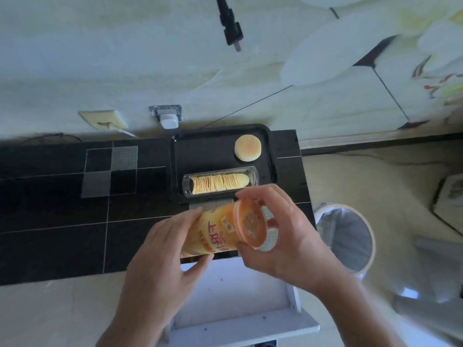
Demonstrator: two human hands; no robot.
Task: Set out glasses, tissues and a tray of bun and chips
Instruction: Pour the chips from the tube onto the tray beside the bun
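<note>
1. Orange can [220,229] up in the air, both hands on it, lying nearly on its side above the front edge of the black table [62,221].
2. Left hand [165,249] wraps the can's body, fingers curled over the top and thumb tucked under.
3. Right hand [283,236] is at the can's mouth end, fingertips curled round the rim of the orange lid [251,225]; whether that lid is fully seated I can't quite tell, the edge is blurred.
4. Beyond the hands, the black tray [200,146] sits on the table's right end, up against the wall.
5. On the tray: a round pale bun [247,148] at the far right corner, well apart from the near side.
6. Chips [219,182], a neat stacked row, lie in a clear plastic sleeve [186,184] along the tray's near edge, just beyond the can.
7. White bin [345,236] stands on the floor to the right of the table.
8. White plug [169,120] sits in the wall socket behind the tray.
</note>
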